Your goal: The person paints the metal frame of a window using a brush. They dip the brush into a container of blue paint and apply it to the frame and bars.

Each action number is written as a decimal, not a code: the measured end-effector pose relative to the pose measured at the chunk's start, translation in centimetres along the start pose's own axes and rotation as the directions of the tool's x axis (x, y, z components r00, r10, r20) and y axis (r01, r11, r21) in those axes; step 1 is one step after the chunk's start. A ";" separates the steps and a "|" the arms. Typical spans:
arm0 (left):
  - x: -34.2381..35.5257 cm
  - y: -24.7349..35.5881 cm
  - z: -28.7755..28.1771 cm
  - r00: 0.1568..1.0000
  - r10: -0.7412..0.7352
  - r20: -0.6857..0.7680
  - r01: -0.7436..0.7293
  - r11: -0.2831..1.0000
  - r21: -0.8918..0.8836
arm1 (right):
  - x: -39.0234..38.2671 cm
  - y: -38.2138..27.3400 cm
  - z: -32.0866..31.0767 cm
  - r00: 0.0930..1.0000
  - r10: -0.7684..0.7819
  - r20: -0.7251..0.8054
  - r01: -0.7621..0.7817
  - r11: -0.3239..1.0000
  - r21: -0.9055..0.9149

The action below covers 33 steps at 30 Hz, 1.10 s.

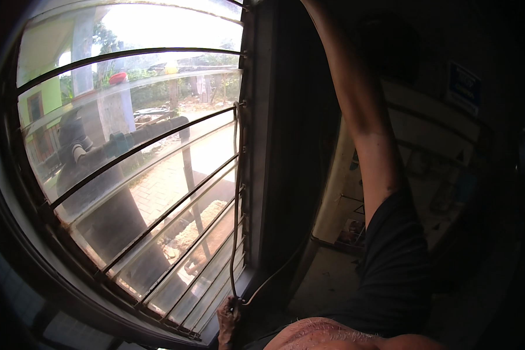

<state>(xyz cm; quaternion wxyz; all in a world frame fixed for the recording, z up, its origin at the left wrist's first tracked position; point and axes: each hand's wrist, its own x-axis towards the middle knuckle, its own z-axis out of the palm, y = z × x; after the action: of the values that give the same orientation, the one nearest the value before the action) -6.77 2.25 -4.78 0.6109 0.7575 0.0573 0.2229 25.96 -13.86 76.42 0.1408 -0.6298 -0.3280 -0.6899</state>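
**Reviewer:** Where is the cable (pixel 233 262), and what state is the work in?

**Inspector:** It runs upright along the right edge of the louvred window (pixel 144 144), from mid-height down to the lower middle of the frame. My judgement: the run along the window is laid, but I see no sure fastening on it, so securing it may remain. A thinner strand (pixel 268 281) trails loose toward the centre right.

**Reviewer:** Position relative to the fingers?

**Inspector:** The cable's lower end meets the left hand (pixel 226 324), at the bottom, left of centre. Those fingers appear curled in and closed on it; shadow hides the exact grip.

**Reviewer:** And the right hand?

**Inspector:** Beyond the top edge. Its bare forearm (pixel 373 134) rises through the upper right of centre, out of a dark sleeve (pixel 394 251). Whether its fingers are spread or pinching, I cannot tell.
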 end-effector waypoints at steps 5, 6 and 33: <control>0.1 0.0 1.4 1.000 0.003 0.001 -0.003 0.998 -0.060 | -1.9 0.6 2.6 0.978 0.140 -0.154 -0.146 0.989 -0.029; 0.1 -0.5 1.4 1.000 0.012 -0.008 -0.013 0.998 -0.065 | -2.3 0.0 2.3 0.976 0.215 -0.042 -0.216 0.976 -0.013; 0.2 -0.8 1.3 1.000 0.022 -0.003 -0.022 0.990 -0.142 | -0.6 1.0 1.3 0.963 0.201 -0.179 -0.191 0.979 0.072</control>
<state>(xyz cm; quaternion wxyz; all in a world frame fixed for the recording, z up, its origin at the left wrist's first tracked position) -5.93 1.34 -5.69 0.6609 0.7124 0.0335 0.2336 27.73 -13.92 76.16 0.2553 -0.5880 -0.2679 -0.7192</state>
